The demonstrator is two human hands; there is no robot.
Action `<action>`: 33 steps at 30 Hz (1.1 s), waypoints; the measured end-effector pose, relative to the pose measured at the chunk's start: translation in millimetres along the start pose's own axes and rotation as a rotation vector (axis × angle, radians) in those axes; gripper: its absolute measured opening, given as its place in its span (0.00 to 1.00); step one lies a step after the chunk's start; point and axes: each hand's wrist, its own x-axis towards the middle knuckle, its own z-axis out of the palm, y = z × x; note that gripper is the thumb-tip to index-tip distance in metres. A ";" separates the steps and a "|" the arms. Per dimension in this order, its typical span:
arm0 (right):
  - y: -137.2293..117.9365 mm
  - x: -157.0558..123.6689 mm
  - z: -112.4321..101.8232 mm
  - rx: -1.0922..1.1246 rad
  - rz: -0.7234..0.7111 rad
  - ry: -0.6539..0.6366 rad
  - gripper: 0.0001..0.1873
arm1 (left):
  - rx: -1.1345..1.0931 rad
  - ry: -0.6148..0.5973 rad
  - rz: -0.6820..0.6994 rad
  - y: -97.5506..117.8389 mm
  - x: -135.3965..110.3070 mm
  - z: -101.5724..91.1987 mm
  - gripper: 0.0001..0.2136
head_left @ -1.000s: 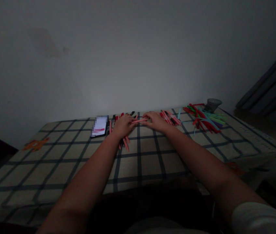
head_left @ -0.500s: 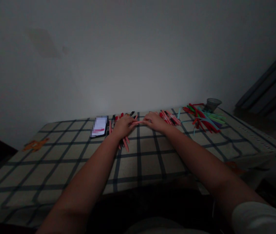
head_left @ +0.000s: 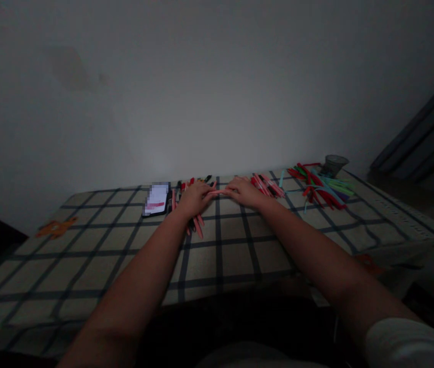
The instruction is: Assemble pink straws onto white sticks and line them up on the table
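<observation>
A slim pink pen spans the gap between my two hands, low over the checked cloth. My left hand is closed on its left end, and my right hand pinches its right end. Under and around my left hand lies a loose bunch of pink, red and black pens, partly covered by that hand. Beside my right hand rests a second group of pink, red and black pens. The dim light hides fine detail on the held pen.
A phone with a lit screen lies left of the pens. Farther right are a heap of coloured strips and a grey cup. The checked tablecloth covers the table, which meets a wall at the back.
Almost nothing differs. Both hands keep hold of the pink pen in the same place, with only a very slight shift of the right fingers.
</observation>
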 end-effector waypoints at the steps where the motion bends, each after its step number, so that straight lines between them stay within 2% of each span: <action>1: -0.4 0.2 0.0 -0.007 -0.005 -0.017 0.19 | -0.008 0.007 0.013 -0.2 0.3 0.0 0.13; 4: -1.3 1.2 0.7 -0.023 -0.001 -0.049 0.20 | -0.026 0.016 0.031 1.6 0.4 -2.0 0.13; 7: 0.4 2.7 2.7 -0.006 0.015 -0.024 0.19 | -0.048 0.043 0.002 5.5 -0.5 -5.2 0.11; 9: 3.1 3.6 4.0 0.023 0.018 0.034 0.19 | -0.091 0.144 -0.055 7.1 -0.5 -6.2 0.12; 11: 5.8 4.1 4.4 0.070 0.022 0.110 0.18 | -0.205 0.318 -0.158 7.4 0.9 -5.4 0.20; 13: 7.0 4.2 4.3 0.134 0.027 0.184 0.19 | -0.433 0.480 -0.316 7.4 3.9 -2.7 0.30; 14: 6.9 4.3 4.5 0.165 0.024 0.209 0.20 | -0.589 0.522 -0.405 8.0 6.0 -0.8 0.31; 16: 4.9 4.4 5.9 0.196 0.001 0.211 0.21 | -0.956 0.496 -0.560 11.1 10.3 2.9 0.24; 19: 0.4 4.9 10.1 0.172 -0.052 0.121 0.22 | -1.496 0.353 -0.657 18.2 15.4 4.2 0.13; 21: -1.1 5.3 12.1 0.156 -0.079 0.074 0.21 | -1.767 0.378 -0.703 20.4 16.5 0.5 0.10; 23: 0.1 5.6 12.0 0.154 -0.090 0.071 0.21 | -1.983 0.409 -0.682 18.2 15.1 -5.7 0.10; 26: 6.6 5.6 9.1 0.162 -0.065 0.106 0.24 | -2.181 0.455 -0.579 10.1 10.4 -14.5 0.16; 30: 14.4 4.9 8.7 0.159 -0.016 0.093 0.26 | -2.201 0.576 -0.585 6.0 4.5 -20.3 0.25; 33: 15.6 4.6 11.3 0.149 -0.015 0.064 0.26 | -2.197 0.633 -0.575 9.6 2.9 -22.2 0.25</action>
